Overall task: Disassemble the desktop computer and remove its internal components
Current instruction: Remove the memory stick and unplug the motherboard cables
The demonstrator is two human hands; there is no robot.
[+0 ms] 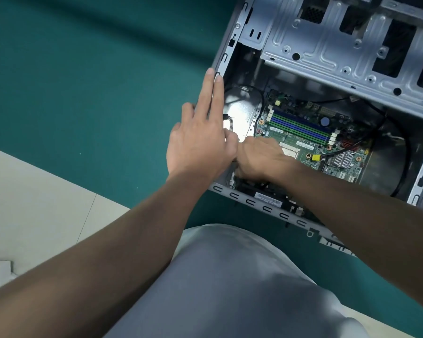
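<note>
Grey cloth (230, 284), the person's own clothing, is seen closest to the lens, low in the middle of the view, with both bare forearms stretched out past it. Beyond it, an open computer case (266, 208) is laid on its side on a green mat (83, 81), which in turn is spread over a pale floor (34, 203).

The left hand (200, 140) is pressed flat against the case's left wall, its fingers (211, 93) held straight and together along the metal rim, nothing being gripped by it. The right hand (261, 159) is sunk into the near left corner of the case, curled over something down there; what is clamped in it, if anything, cannot be told, since its fingertips are hidden beneath the knuckles and the other hand.

A green motherboard (310, 142) is seen mounted on the case floor, just beside the right hand. Blue and green memory slots (300, 126) are set across it, a small yellow connector (315, 157) is seated near its middle, and a finned silver heatsink (344, 159) is fixed to its right. Black cables (386, 125) are looped around the far side of the board. An empty metal drive cage (340, 45) is spanned across the upper part of the case.
</note>
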